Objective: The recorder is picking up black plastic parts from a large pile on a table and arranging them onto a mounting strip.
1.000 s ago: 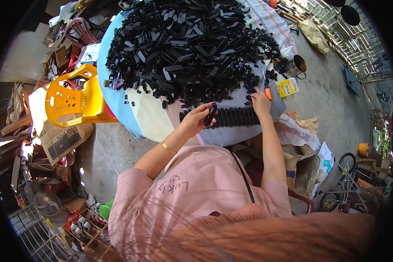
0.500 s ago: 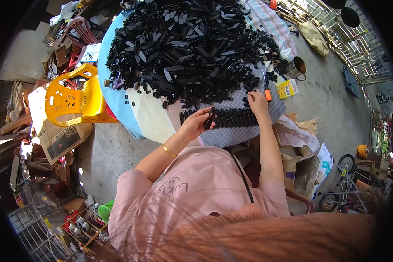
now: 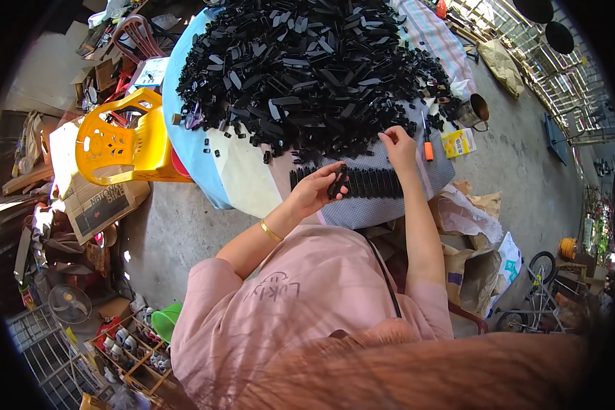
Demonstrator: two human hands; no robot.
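Nearest me, my left hand [image 3: 314, 193] pinches a black plastic piece [image 3: 337, 182] at the left end of the row of black pieces [image 3: 362, 183] on the worktop [image 3: 246, 174]. My right hand [image 3: 398, 145], grip loosely curled and holding nothing I can see, touches the pile of black pieces [image 3: 307, 68] beyond.

A small black plastic piece [image 3: 337, 182] sits pinched upright in the left hand [image 3: 313, 191], at the left end of a neat row of black pieces [image 3: 362, 183] lined side by side on the surface's near edge. Beyond, the right hand [image 3: 398, 145] touches the edge of a big loose heap of black pieces [image 3: 307, 68].
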